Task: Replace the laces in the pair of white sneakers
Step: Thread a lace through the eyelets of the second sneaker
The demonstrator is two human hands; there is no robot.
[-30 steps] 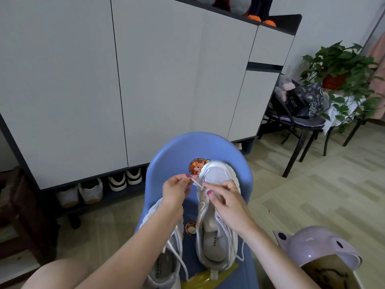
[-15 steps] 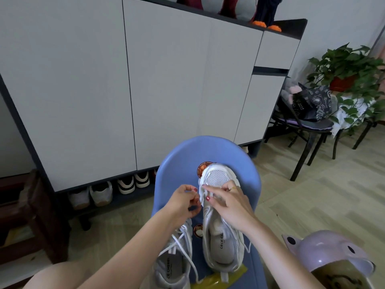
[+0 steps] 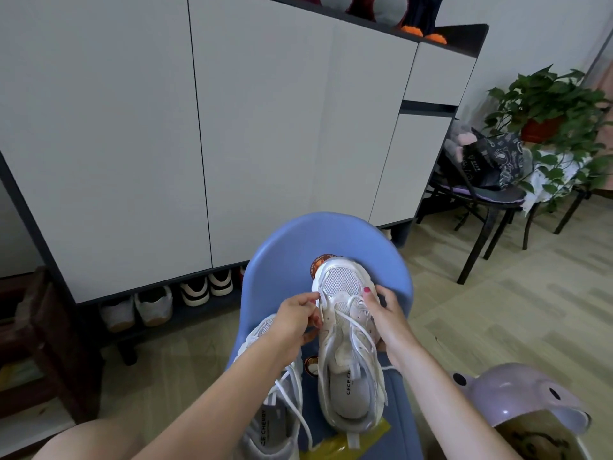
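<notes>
Two white sneakers lie on a blue chair [image 3: 288,247]. The right sneaker [image 3: 345,360] points toward the chair back, with a white lace [image 3: 360,330] loosely threaded over its tongue. My left hand [image 3: 297,318] pinches the sneaker's left edge near the lowest eyelets with curled fingers. My right hand [image 3: 384,313] grips the sneaker's right side, thumb on the upper. The left sneaker [image 3: 275,413] lies beside my left forearm, its loose white laces hanging down; its toe is hidden by my left hand.
A tall white cabinet [image 3: 232,127] stands behind the chair, with several shoes [image 3: 172,297] in its bottom gap. A black chair with a bag [image 3: 487,161] and a potted plant [image 3: 550,104] stand right. A lilac bin [image 3: 530,403] sits near right; yellow packaging [image 3: 335,449] lies under the sneakers.
My right hand has moved from over the lace at the tongue to the sneaker's right side. The lace end stretched between my hands a second ago is no longer taut.
</notes>
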